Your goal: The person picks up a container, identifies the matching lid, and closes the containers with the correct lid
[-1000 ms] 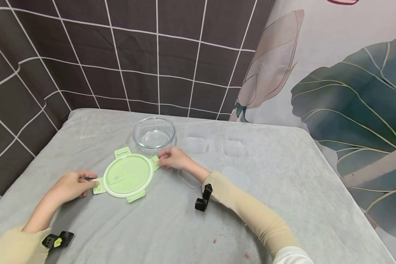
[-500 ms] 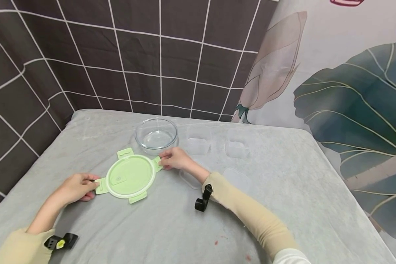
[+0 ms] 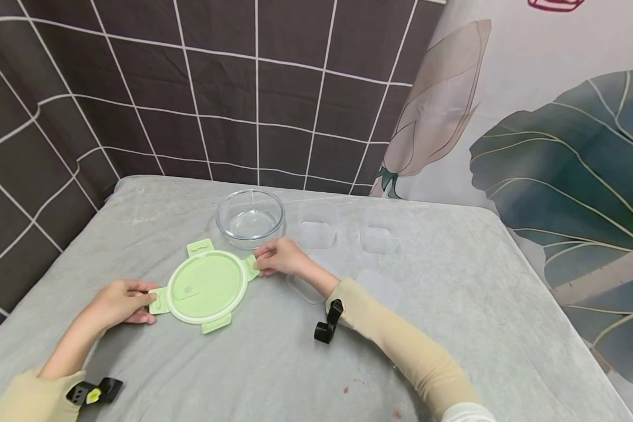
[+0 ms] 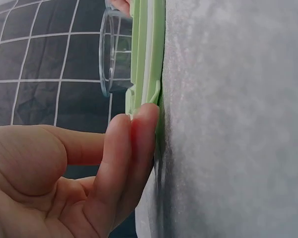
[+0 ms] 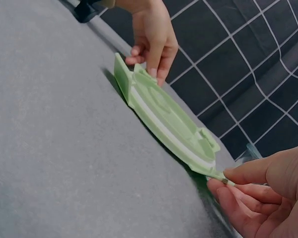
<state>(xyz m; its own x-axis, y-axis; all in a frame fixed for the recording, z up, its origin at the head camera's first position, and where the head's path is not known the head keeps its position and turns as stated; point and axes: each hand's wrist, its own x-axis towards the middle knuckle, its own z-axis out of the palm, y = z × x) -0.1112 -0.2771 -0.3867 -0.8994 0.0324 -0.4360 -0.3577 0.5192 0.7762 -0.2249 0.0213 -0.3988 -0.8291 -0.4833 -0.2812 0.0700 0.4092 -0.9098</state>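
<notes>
Between the two hands is a round green lid point(image 3: 208, 287) with a pale sealing ring and flaps around its rim. My left hand point(image 3: 118, 302) pinches the left flap; in the left wrist view its fingertips point(image 4: 146, 116) meet the flap's edge. On the opposite side my right hand point(image 3: 282, 258) pinches another flap, thumb above and fingers below in the right wrist view. The lid appears just above the grey cloth, tilted slightly. Behind it stands a round clear glass bowl point(image 3: 250, 220), close to the right hand's fingertips.
Two clear plastic containers point(image 3: 319, 225) stand right of the bowl. Flat clear lids point(image 3: 380, 287) lie in front of them, one partly hidden by the right forearm. Grey cloth point(image 3: 274, 363) covers the table, and a dark gridded curtain point(image 3: 211, 88) hangs behind.
The view shifted slightly early on. Since half a second ago the lid has moved a little left and nearer to me, with both hands keeping hold of it.
</notes>
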